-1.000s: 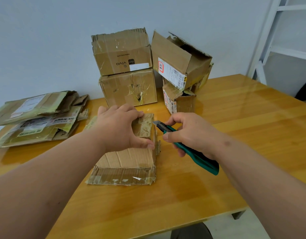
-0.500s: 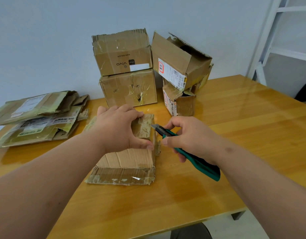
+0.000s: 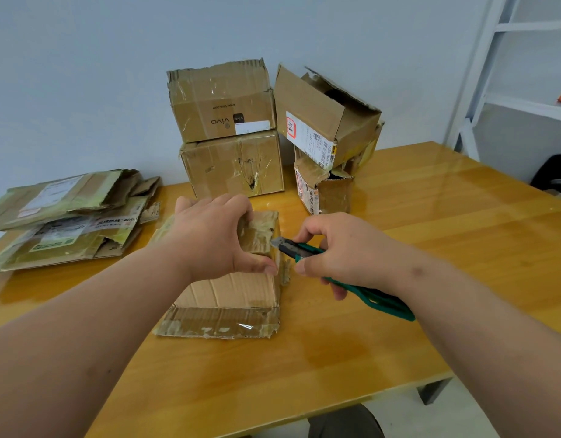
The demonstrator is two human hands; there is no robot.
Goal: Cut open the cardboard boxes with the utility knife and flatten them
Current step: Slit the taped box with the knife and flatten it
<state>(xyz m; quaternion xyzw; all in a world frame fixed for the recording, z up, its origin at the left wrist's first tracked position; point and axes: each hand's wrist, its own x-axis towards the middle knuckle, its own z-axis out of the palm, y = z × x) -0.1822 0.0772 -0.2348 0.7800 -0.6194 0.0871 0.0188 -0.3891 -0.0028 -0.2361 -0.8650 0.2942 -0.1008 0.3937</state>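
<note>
On table, centre: small box, front flap folded out flat toward the camera.
Left hand: on top of box, fingers curled over far edge, thumb on right top corner, gripping it.
Right hand: wrapped round knife, just right of box.
Knife: green handle, blade tip at box's right top edge; contact unclear.
Behind box: two stacked boxes; right of those, open box tilted on a smaller one.
Left of box: flattened cardboard pile.
Table: glossy yellow wood, against pale wall.
Right of table: white shelf frame.
</note>
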